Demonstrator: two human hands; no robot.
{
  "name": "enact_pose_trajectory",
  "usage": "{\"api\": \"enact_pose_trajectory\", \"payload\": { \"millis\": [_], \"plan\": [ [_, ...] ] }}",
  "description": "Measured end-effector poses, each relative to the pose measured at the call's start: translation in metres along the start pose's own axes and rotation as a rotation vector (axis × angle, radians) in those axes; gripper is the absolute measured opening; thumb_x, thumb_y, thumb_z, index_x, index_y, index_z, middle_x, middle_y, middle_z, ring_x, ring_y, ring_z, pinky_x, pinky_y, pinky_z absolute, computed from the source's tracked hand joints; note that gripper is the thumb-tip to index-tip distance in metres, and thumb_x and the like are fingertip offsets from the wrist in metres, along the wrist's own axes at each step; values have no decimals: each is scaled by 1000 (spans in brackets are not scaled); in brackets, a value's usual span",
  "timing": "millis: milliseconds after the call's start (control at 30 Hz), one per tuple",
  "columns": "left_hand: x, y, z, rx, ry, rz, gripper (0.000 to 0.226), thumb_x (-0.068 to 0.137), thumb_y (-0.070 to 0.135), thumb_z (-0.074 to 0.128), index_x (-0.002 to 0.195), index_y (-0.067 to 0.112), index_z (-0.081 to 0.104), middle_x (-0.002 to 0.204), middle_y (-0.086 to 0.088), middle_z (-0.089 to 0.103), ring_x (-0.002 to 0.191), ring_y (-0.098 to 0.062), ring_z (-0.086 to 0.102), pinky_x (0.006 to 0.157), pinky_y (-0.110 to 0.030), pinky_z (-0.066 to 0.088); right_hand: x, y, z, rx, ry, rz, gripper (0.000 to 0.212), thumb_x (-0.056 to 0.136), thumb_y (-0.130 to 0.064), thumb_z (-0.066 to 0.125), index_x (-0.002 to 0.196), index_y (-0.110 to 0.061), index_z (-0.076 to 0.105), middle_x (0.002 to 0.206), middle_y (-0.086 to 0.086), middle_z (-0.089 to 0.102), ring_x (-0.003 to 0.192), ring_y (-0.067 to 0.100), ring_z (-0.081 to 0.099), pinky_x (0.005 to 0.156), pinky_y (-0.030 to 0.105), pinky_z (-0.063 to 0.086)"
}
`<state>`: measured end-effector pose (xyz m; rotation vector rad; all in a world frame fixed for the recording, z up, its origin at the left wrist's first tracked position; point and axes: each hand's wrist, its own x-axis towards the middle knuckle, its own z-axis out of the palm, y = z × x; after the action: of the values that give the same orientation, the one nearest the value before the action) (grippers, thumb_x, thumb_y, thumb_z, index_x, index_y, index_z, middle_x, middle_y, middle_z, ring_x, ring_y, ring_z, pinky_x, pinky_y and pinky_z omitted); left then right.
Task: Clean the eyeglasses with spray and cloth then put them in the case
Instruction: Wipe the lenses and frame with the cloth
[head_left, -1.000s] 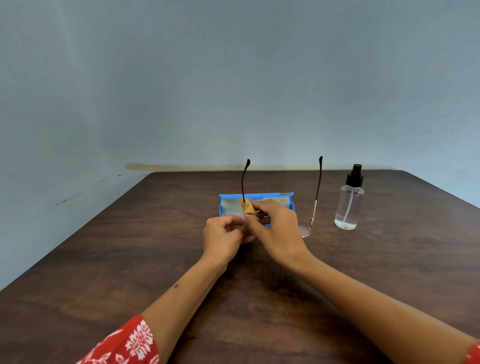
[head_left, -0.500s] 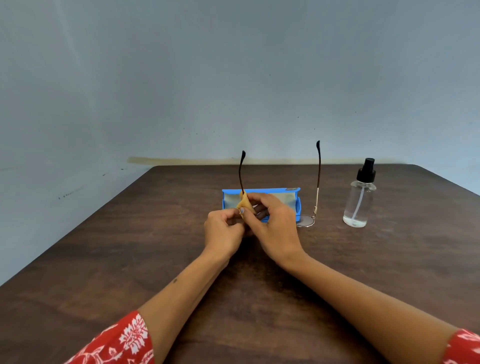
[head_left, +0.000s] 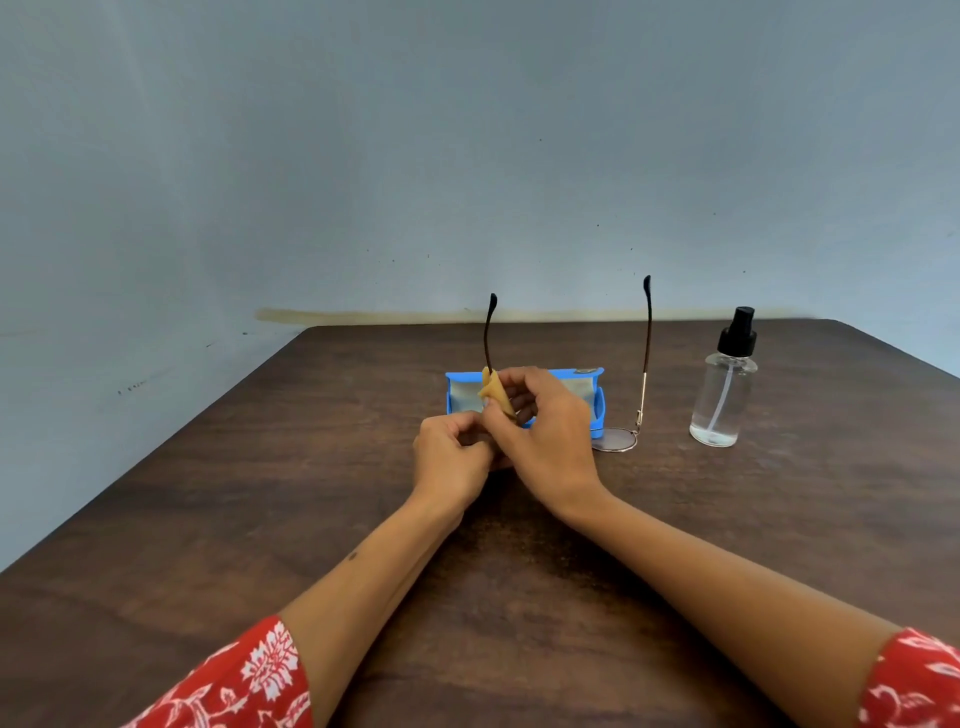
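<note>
The eyeglasses (head_left: 645, 364) are held lens-down over the table, both dark temples pointing up; the right lens (head_left: 614, 440) shows near the table, the left lens is hidden behind my hands. My left hand (head_left: 451, 457) grips the frame at the left lens. My right hand (head_left: 545, 431) pinches a small tan cloth (head_left: 496, 392) against that lens. Behind the hands lies the open blue case (head_left: 595, 395). A clear spray bottle (head_left: 723, 384) with a black pump stands to the right.
The dark wooden table (head_left: 260, 493) runs back to a pale blue wall (head_left: 467, 156). Its left edge slants from near left to the far corner. Red patterned sleeves cover both upper forearms at the bottom of the view.
Both hands and the glasses stay together in front of the case; the cloth has shifted slightly on the left lens. The view has tilted a little, so everything sits slightly differently in the picture.
</note>
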<state>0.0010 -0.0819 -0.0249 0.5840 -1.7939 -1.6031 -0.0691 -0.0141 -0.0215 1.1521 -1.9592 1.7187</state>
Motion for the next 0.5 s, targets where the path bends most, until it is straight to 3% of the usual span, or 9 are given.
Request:
{"api": "enact_pose_trajectory", "payload": {
  "millis": [233, 500],
  "plan": [
    [0, 2, 1, -41, -35, -56, 18, 79, -10, 62, 79, 6, 70, 76, -11, 71, 70, -16, 70, 61, -22, 56, 13, -13, -3, 64, 42, 20, 14, 79, -12, 68, 92, -16, 67, 87, -3, 68, 76, 6, 60, 71, 24, 52],
    [1, -2, 2, -22, -12, -14, 21, 76, -15, 59, 81, 1, 71, 79, -16, 72, 75, -22, 71, 65, -29, 58, 4, -11, -6, 38, 3, 105, 16, 74, -11, 70, 88, -18, 69, 77, -8, 67, 70, 4, 61, 69, 26, 54]
  ]
}}
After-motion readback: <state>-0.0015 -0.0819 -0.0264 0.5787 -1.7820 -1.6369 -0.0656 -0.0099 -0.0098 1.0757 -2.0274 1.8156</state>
